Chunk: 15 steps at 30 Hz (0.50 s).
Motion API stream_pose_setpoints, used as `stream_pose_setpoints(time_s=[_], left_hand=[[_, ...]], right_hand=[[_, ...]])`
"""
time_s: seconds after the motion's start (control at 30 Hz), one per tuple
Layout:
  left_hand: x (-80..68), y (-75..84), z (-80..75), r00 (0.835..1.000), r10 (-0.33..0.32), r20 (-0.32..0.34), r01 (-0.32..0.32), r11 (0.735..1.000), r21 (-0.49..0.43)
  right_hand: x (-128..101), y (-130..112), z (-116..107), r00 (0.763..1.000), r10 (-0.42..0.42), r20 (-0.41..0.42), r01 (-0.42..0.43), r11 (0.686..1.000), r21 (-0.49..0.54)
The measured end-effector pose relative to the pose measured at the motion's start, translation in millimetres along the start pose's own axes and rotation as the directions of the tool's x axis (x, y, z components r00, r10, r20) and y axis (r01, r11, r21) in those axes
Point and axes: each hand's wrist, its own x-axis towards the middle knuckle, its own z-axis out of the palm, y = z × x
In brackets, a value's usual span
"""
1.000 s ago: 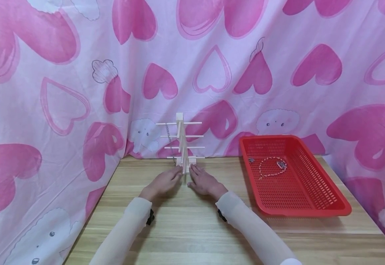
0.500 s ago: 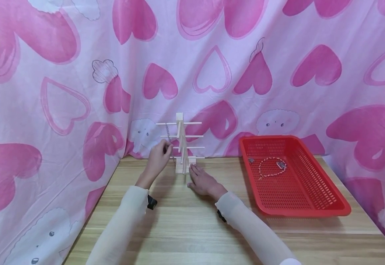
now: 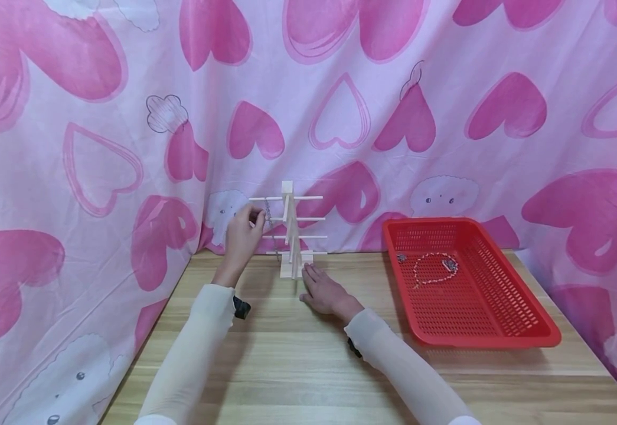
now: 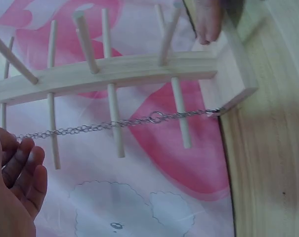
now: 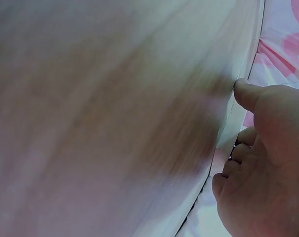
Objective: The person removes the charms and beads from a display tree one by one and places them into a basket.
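Note:
A pale wooden jewelry stand with rows of thin dowel pegs stands upright near the back of the table. From its top left peg hangs a silver chain necklace, its lower end reaching the base. My left hand is raised at the stand's left, thumb and curled fingers pinching the chain just below that peg. In the left wrist view the chain runs across the pegs into these fingertips. My right hand lies with fingers fairly straight, fingertips on the front right of the stand's base.
At the right is a red perforated plastic basket. Inside lie a beaded necklace with a silvery clump and a small silvery piece. A pink heart-patterned curtain hangs close behind the stand.
My left hand has left the stand's base, risen up along the hanging chain and moved left to just below the top peg. The right hand has stayed on the base.

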Motion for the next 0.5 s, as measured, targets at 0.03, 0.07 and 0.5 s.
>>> stream_pose_setpoints(time_s=[0.03, 0.07, 0.5], left_hand=[[1.2, 0.7, -0.3, 1.0, 0.001, -0.013, -0.001, 1.0, 0.002], [2.3, 1.3, -0.4, 1.0, 0.002, -0.024, -0.002, 1.0, 0.007], [11.2, 9.4, 4.5, 0.998, -0.069, 0.0, 0.069, 0.998, 0.006]], right_hand=[[-0.1, -0.3, 0.0, 1.0, 0.001, 0.0, -0.001, 1.0, 0.003], [-0.2, -0.5, 0.1, 1.0, 0.003, 0.002, -0.003, 1.0, 0.005], [2.7, 0.9, 5.0, 1.0, 0.019, 0.001, -0.019, 1.0, 0.011]])
